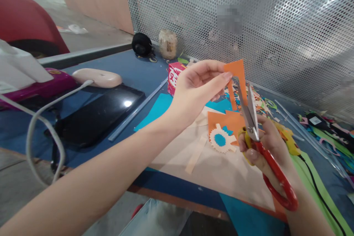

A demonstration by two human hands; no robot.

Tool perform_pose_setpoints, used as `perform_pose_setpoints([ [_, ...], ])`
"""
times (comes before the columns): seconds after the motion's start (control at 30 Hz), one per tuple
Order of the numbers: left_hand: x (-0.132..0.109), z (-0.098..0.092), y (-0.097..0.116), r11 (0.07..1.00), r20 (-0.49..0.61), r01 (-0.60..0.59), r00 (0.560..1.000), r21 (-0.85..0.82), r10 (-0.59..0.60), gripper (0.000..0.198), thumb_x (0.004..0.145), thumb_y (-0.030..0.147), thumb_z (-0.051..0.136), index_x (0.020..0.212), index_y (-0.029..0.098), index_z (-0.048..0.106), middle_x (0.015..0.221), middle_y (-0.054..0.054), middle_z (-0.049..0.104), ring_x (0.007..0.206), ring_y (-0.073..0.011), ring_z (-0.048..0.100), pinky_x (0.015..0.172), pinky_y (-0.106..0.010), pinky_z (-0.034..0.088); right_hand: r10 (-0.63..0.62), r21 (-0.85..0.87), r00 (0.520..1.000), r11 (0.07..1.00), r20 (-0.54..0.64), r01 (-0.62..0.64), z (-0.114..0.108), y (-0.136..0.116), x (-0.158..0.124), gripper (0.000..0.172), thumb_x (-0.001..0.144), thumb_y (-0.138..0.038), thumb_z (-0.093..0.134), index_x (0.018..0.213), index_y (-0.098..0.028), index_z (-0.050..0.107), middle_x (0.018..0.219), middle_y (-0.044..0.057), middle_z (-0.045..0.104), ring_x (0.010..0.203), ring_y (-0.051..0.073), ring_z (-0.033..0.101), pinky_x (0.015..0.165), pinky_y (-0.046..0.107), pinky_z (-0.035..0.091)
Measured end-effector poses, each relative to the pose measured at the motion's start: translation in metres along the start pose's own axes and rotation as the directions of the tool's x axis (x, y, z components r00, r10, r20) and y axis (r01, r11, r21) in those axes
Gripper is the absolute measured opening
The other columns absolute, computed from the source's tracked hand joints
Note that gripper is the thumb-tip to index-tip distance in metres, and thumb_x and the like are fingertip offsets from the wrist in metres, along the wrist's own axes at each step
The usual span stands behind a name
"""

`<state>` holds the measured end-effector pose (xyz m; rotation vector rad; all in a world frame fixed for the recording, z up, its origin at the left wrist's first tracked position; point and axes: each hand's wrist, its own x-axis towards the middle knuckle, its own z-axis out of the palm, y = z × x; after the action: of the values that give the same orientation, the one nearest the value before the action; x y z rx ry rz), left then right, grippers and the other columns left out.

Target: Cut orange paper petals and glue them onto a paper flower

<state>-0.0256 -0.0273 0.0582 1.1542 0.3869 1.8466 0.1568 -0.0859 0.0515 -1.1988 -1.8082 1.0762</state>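
Note:
My left hand [197,88] pinches a small orange paper piece [237,75] and holds it up above the table. My right hand [269,147] grips red-handled scissors [250,112]; their steel blades point up and touch the orange piece from below. Below them on a beige sheet [221,169] lies a cut-out beige gear shape with a blue centre [221,140], partly over an orange sheet [229,120].
A black tablet [99,114], a white cable [35,125] and a pink case [96,77] lie at left. A red-white box [174,77], a jar [167,44] and a black round object [141,44] stand by the perforated metal wall [249,25]. Paper scraps [318,129] litter the right.

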Motion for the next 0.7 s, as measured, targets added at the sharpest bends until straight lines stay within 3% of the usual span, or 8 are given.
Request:
perform_pose_setpoints([
  [0.7,0.0001,0.0010,0.0013,0.994,-0.064,0.051,0.997,0.095,-0.045,0.008,0.073,0.015,0.068,0.070,0.020,0.064,0.057,0.005,0.060,0.043,-0.0049,0.052,0.040,-0.017,0.040,-0.017,-0.040,1.000,0.999,-0.012,0.017,-0.0037,0.0046,0.0018,0.048,0.077,-0.047,0.059,0.116,-0.030,0.038,0.063,-0.005,0.045,0.043,0.008,0.032,0.040,0.025,0.021],
])
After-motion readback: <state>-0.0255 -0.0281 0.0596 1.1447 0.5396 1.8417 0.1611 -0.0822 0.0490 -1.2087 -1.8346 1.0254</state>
